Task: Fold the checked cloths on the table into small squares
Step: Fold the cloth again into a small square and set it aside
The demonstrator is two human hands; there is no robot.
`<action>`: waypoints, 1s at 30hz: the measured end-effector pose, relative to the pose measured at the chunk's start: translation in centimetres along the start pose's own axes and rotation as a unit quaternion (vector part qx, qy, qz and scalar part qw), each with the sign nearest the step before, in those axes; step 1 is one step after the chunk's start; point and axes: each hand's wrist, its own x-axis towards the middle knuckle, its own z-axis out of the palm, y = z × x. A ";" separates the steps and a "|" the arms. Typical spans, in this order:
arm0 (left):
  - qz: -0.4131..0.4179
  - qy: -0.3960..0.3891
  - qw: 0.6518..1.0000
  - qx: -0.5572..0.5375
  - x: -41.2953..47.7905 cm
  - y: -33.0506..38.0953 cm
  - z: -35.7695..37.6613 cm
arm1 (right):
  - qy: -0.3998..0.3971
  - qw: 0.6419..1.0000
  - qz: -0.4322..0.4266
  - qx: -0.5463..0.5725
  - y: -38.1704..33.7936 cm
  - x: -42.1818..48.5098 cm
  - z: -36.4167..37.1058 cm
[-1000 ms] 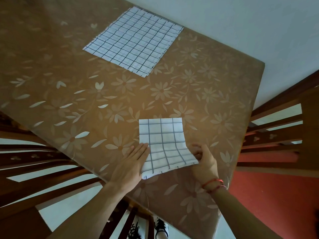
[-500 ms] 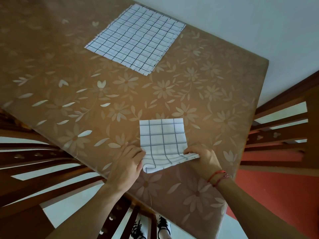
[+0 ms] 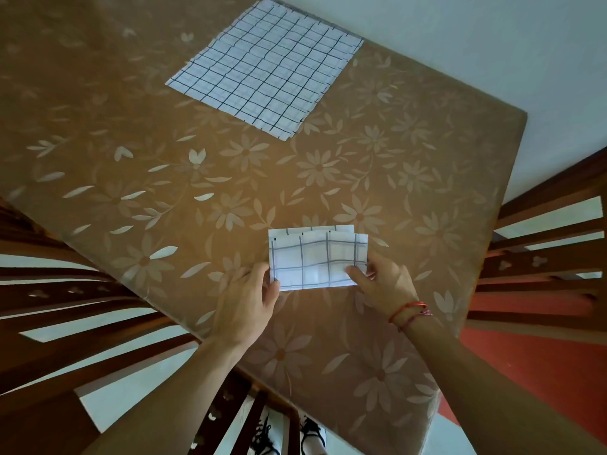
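**Near edge went over; small cloth halved**

Since 0.5 s ago both hands carried the lifted near edge away from the person and laid it down; folded cloth (image 3: 315, 261) went from a squarish patch to a shallow rectangle; layers were not flush, top layer sat offset to the right, and a thin strip of the lower layer showed along the far edge. Left hand (image 3: 246, 300) pinched the near-left corner, thumb on top; right hand (image 3: 384, 284) pinched the right edge, thumb on top, fingers curled beneath; both grips were closed on the fabric. Folded cloth lay near the person's edge of the table (image 3: 164, 192), on a brown floral cover; flat cloth (image 3: 266, 70) lay spread open at the far edge, well apart and untouched. Red thread bracelet (image 3: 409, 311) was on the right wrist; wooden chair (image 3: 65, 290) stood at the left side, another chair (image 3: 542, 257) at the right; shoes (image 3: 289, 435) showed below the table edge.
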 end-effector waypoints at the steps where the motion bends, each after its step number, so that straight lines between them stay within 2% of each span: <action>1: -0.008 -0.011 1.000 0.005 0.3 0.0 0.1 | 0.002 1.000 0.001 -0.002 -0.2 0.3 0.1; 7: -0.039 -0.083 0.993 0.067 1.6 -1.2 1.1 | -0.007 0.999 0.027 -0.024 -1.2 1.5 0.6; 12: 0.002 -0.056 0.991 0.125 1.8 -1.4 0.7 | -0.006 0.998 0.033 -0.048 -1.4 2.0 0.8; 15: 0.034 -0.025 0.993 0.111 1.8 -1.6 0.5 | 0.005 0.998 0.026 -0.053 -1.5 2.2 0.7; 19: 0.093 -0.044 0.989 0.106 2.4 -1.9 0.5 | 0.068 0.996 0.027 -0.051 -2.0 2.5 0.6; 22: 0.113 -0.090 0.979 0.144 2.6 -2.3 0.9 | 0.133 0.982 -0.089 -0.101 -3.0 2.8 1.3; 24: 0.122 -0.108 0.974 0.157 2.6 -2.7 1.2 | 0.137 0.967 -0.168 -0.130 -4.1 2.8 2.3; 30: 0.127 -0.127 0.967 0.182 2.6 -3.4 2.4 | 0.005 0.931 -0.302 -0.204 -7.3 1.7 6.9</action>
